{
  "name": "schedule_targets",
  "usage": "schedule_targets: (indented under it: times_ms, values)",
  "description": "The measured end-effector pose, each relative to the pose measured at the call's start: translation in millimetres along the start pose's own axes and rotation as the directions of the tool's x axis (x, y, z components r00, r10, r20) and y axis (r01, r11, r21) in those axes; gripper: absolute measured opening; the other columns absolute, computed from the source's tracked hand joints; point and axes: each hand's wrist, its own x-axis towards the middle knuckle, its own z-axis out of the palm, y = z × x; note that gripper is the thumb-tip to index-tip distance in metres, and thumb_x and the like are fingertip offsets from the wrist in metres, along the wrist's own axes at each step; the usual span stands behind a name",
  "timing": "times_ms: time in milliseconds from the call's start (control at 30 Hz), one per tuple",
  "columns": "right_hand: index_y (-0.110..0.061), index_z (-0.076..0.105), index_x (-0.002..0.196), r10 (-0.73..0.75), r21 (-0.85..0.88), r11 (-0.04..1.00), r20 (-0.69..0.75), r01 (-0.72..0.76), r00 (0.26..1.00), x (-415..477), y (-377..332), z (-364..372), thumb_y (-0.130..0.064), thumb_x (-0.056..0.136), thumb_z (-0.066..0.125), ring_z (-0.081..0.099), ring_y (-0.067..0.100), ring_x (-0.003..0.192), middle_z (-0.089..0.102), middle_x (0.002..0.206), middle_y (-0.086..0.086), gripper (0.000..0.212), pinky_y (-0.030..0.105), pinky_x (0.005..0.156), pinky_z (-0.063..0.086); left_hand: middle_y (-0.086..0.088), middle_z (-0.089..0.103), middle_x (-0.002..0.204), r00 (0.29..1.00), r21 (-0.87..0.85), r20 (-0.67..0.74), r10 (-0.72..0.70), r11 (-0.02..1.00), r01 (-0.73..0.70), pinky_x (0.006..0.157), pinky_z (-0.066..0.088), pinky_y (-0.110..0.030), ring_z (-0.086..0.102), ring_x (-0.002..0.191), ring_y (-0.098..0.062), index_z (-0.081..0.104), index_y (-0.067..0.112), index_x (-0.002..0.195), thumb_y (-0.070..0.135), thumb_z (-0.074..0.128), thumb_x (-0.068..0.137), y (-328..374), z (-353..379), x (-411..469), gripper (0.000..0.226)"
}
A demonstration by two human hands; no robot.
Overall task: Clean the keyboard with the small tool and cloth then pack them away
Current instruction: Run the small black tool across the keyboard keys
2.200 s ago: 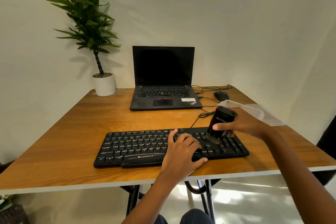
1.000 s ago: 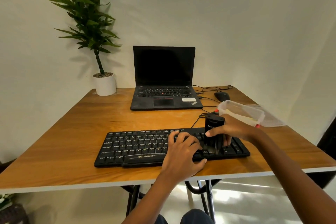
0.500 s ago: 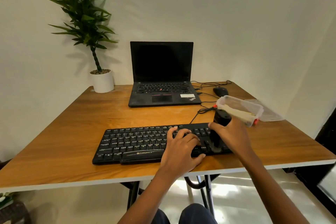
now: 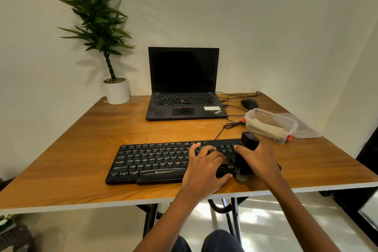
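A black keyboard (image 4: pixel 155 159) lies near the front edge of the wooden table (image 4: pixel 81 149). My left hand (image 4: pixel 204 172) rests flat on its right half, fingers spread over the keys. My right hand (image 4: pixel 259 161) grips a small black cylindrical brush tool (image 4: pixel 246 149), tilted, with its brush end down at the keyboard's near right edge. The keyboard's right end is hidden behind my right hand. A pale cloth (image 4: pixel 266 127) lies inside a clear plastic box (image 4: pixel 270 125) behind the keyboard's right end.
The box's clear lid (image 4: pixel 304 127) lies just right of it. An open black laptop (image 4: pixel 184 88) stands at the back, a black mouse (image 4: pixel 249 104) with cables to its right. A potted plant (image 4: pixel 114 88) occupies the back left corner. A wall runs close on the right.
My right hand swept the brush tool from the keyboard's upper right keys down toward its near edge. The left hand stayed on the keys. The view shifted slightly.
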Motion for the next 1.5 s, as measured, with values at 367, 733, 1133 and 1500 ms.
schedule_targets:
  times_ms: [367, 733, 1133, 1500]
  values:
    - [-0.021, 0.054, 0.075, -0.065, 0.025, 0.998, 0.013, 0.065, 0.998, -5.6, -4.5, 8.7, -0.024, 0.083, 0.066, 0.056, 0.010, 0.072, 0.057, 0.074, -0.005, 0.014, 0.023, 0.067, 0.046, 0.019, 0.064, 0.093, 0.999, 0.031, 0.010, -0.039, 0.999, 0.039, 0.105, 0.016, -0.038, 0.055, 0.104, -0.008, 0.062, 0.034, 0.086, 0.066, 0.041, 0.076, 1.8, -2.6, 0.6, 0.040]
    - [-0.023, 0.052, 0.072, -0.033, 0.047, 0.998, 0.000, 0.033, 0.999, -9.0, -4.0, 6.5, -0.022, 0.084, 0.065, 0.055, 0.011, 0.072, 0.057, 0.073, -0.005, 0.017, 0.027, 0.068, 0.048, 0.017, 0.063, 0.091, 0.999, 0.016, -0.014, -0.039, 0.999, 0.039, 0.106, 0.017, -0.038, 0.057, 0.102, -0.008, 0.060, 0.032, 0.088, 0.065, 0.042, 0.075, 3.0, -4.1, 0.3, 0.040]
    - [-0.024, 0.052, 0.074, -0.073, 0.033, 0.997, 0.075, 0.071, 0.995, 5.1, -3.6, -4.8, -0.023, 0.083, 0.066, 0.057, 0.009, 0.071, 0.059, 0.076, -0.004, 0.017, 0.038, 0.071, 0.055, 0.021, 0.065, 0.093, 1.000, 0.036, 0.024, -0.013, 0.999, 0.012, 0.107, 0.014, -0.040, 0.055, 0.105, -0.007, 0.064, 0.035, 0.085, 0.065, 0.042, 0.078, 1.0, -2.0, -0.5, 0.038]
    - [-0.024, 0.049, 0.077, 0.014, 0.122, 0.992, 0.012, -0.015, 1.000, 3.4, 8.4, -25.2, -0.018, 0.086, 0.063, 0.056, 0.011, 0.070, 0.059, 0.078, -0.001, 0.017, 0.018, 0.044, 0.044, 0.022, 0.064, 0.095, 0.999, 0.024, 0.031, -0.011, 1.000, 0.010, 0.107, 0.013, -0.041, 0.054, 0.106, -0.006, 0.065, 0.036, 0.086, 0.065, 0.042, 0.078, 0.7, -2.0, -1.0, 0.037]
